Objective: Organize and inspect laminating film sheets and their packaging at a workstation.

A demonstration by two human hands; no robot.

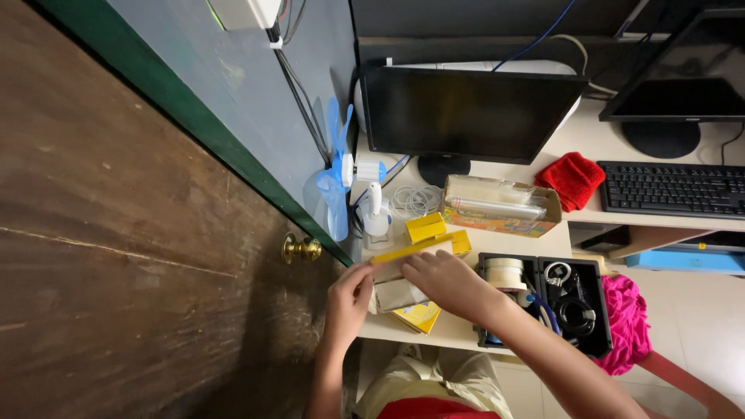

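My left hand [348, 301] grips the near end of a long yellow strip-like lid [411, 249] at the desk's front left corner. My right hand [448, 284] lies over a pale grey-white packet [394, 296] and touches the same yellow piece from the other side. Under the packet sits a yellow box [419, 316]. A second small yellow box [426, 227] stands just behind the strip. What my right fingers close on is hidden beneath the hand.
A black tray [592, 310] with tape rolls and cables lies to the right. Behind are a blue desk fan [338, 174], a coiled white cable [415, 200], a cardboard box [501, 206], two monitors [469, 112], a keyboard [672, 188], a red cloth [573, 179]. A wooden door [140, 248] stands at left.
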